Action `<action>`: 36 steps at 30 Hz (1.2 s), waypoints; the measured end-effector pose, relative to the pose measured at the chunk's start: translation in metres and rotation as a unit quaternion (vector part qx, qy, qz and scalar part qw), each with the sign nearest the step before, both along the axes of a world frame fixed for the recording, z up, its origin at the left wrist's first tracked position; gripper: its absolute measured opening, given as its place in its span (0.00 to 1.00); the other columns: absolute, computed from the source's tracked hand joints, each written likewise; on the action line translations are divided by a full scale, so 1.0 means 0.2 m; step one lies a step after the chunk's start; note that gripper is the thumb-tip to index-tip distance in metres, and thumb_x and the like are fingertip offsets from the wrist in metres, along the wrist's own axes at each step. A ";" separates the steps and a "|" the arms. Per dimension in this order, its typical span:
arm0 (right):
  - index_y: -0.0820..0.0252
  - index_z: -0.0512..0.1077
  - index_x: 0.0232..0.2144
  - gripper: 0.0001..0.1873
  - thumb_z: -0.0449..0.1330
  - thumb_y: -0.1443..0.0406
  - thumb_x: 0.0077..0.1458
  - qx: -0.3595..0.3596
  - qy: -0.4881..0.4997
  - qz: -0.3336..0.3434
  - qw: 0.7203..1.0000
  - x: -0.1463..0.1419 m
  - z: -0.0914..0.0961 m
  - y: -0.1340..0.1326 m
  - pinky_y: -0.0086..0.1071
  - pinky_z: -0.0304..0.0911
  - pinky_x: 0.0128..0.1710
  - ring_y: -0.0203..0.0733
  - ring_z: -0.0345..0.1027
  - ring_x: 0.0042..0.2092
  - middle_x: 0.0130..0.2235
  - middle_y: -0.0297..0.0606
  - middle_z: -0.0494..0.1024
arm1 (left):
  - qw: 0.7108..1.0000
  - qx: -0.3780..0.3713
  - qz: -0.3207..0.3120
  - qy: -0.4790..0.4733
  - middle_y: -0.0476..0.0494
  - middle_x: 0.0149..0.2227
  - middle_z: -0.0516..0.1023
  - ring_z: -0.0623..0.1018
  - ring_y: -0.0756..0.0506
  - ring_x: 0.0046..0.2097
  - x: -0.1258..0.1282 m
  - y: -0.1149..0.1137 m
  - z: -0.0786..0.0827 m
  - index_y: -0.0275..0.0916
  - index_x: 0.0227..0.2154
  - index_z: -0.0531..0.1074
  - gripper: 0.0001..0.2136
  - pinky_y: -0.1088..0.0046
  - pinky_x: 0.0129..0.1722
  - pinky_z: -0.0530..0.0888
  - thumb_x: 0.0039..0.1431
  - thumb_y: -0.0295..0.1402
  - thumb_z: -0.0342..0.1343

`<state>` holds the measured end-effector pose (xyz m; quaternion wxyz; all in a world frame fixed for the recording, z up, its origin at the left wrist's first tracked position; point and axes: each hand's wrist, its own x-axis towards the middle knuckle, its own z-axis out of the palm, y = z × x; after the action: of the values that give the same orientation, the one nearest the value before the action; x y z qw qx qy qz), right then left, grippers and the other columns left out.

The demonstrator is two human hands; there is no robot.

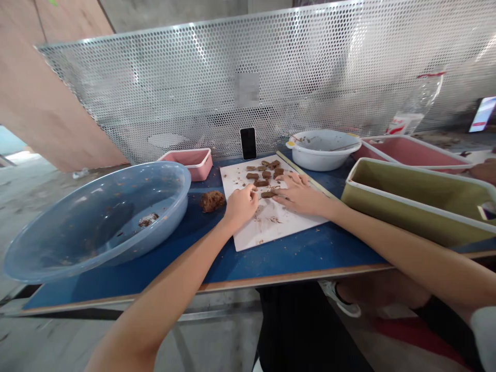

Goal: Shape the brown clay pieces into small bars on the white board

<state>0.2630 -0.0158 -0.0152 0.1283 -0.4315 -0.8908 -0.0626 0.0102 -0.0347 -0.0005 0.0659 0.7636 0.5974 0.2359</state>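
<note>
A white board [248, 238] lies on the blue table, bearing several small brown blocks [262, 183] and dark crumbs. My left hand [241, 206] rests at the board's left side with its fingers curled together; a bit of brown shows at the fingertips, too small to name. From the right, my right hand [297, 193] lies over the board, fingers stretched out and apart. Its fingertips touch or nearly touch one brown block [267, 195] between the hands. Left of the board sits a rough brown lump [212, 201].
A large blue basin [180, 199] stands at left, a pink tray [202, 166] behind it. A phone [248, 143] leans on the perforated metal screen [174, 77]. To the right are a white basin [321, 159], green tub [411, 204], pink tub [422, 150] and another person's hand [485, 170].
</note>
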 end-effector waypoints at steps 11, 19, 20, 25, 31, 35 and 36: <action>0.46 0.82 0.65 0.32 0.45 0.45 0.80 0.004 0.012 0.014 1.000 0.00 0.01 0.00 0.72 0.54 0.71 0.75 0.56 0.75 0.74 0.54 0.68 | 1.000 -0.020 0.008 0.002 0.39 0.37 0.88 0.87 0.38 0.42 -0.01 0.00 0.02 0.41 0.56 0.84 0.17 0.67 0.43 0.75 0.74 0.30 0.53; 0.42 0.78 0.70 0.33 0.45 0.43 0.80 -0.018 0.011 0.002 1.000 0.00 -0.01 0.01 0.73 0.56 0.69 0.75 0.59 0.72 0.73 0.53 0.70 | 1.000 -0.017 -0.001 0.002 0.39 0.35 0.88 0.87 0.38 0.41 -0.01 0.00 0.02 0.39 0.56 0.84 0.17 0.66 0.42 0.74 0.74 0.29 0.52; 0.44 0.78 0.69 0.33 0.45 0.44 0.80 -0.005 0.004 -0.003 1.000 0.00 -0.01 0.01 0.73 0.55 0.70 0.76 0.58 0.73 0.74 0.53 0.69 | 1.000 -0.018 -0.002 0.003 0.39 0.34 0.87 0.86 0.38 0.41 -0.01 0.00 0.02 0.39 0.56 0.84 0.17 0.66 0.42 0.74 0.74 0.29 0.52; 0.50 0.74 0.72 0.33 0.47 0.45 0.80 0.045 -0.026 0.001 0.999 0.01 -0.01 -0.01 0.72 0.54 0.71 0.76 0.53 0.77 0.77 0.56 0.64 | 1.000 -0.024 0.001 -0.001 0.39 0.34 0.87 0.85 0.39 0.38 0.00 -0.01 0.03 0.39 0.55 0.84 0.17 0.67 0.40 0.73 0.74 0.29 0.52; 0.51 0.83 0.61 0.34 0.44 0.45 0.81 0.044 -0.034 0.001 0.998 0.02 -0.02 0.00 0.74 0.55 0.70 0.77 0.54 0.77 0.76 0.56 0.66 | 1.000 -0.018 -0.001 -0.012 0.39 0.34 0.87 0.85 0.39 0.38 0.00 -0.01 0.02 0.39 0.55 0.84 0.16 0.67 0.40 0.73 0.73 0.29 0.53; 0.51 0.81 0.65 0.35 0.43 0.44 0.81 0.061 -0.026 -0.006 0.998 0.03 -0.03 0.02 0.73 0.56 0.69 0.77 0.56 0.75 0.75 0.57 0.67 | 1.000 -0.013 -0.006 -0.020 0.39 0.33 0.85 0.84 0.38 0.37 -0.01 0.00 0.01 0.39 0.54 0.85 0.16 0.67 0.39 0.71 0.73 0.29 0.54; 0.49 0.79 0.68 0.35 0.43 0.43 0.80 0.049 -0.026 0.004 0.998 0.03 -0.03 0.01 0.73 0.58 0.68 0.76 0.56 0.75 0.76 0.56 0.66 | 1.000 -0.014 -0.007 -0.021 0.39 0.32 0.85 0.84 0.38 0.37 -0.01 0.00 0.01 0.39 0.54 0.85 0.16 0.67 0.39 0.71 0.73 0.29 0.54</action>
<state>0.2684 -0.0130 -0.0203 0.1268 -0.4189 -0.8915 -0.1172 0.0086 -0.0346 0.0015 0.0906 0.7616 0.5937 0.2435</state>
